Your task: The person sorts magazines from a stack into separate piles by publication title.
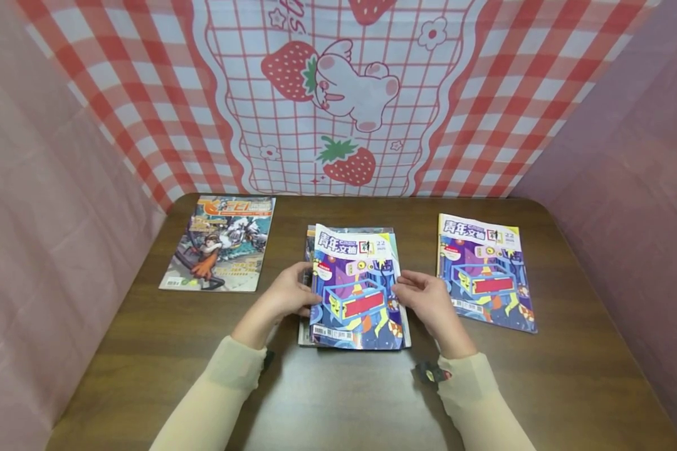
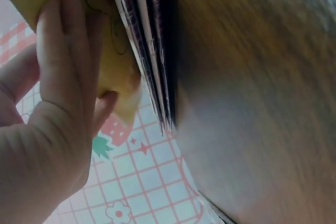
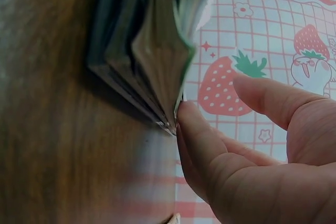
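Observation:
A magazine (image 1: 355,288) with a purple and blue cover lies on top of a small pile in the middle of the table; edges of lower magazines (image 1: 304,341) peek out around it. My left hand (image 1: 288,291) pinches the top magazine's left edge. In the left wrist view, its fingers lie against a yellow back cover (image 2: 118,72), lifted off the layers below. On the opposite side, my right hand (image 1: 425,297) touches the right edge with its fingertips. The right wrist view shows the thumb apart from the magazine pile (image 3: 152,51), with the page edges fanned.
On the right lies another magazine (image 1: 485,275) with the same purple cover. A magazine with an animal figure (image 1: 220,244) lies at the left. Behind the brown table (image 1: 338,401) hangs a red-checked strawberry cloth (image 1: 344,106); pale pink drapes (image 1: 51,188) flank both sides.

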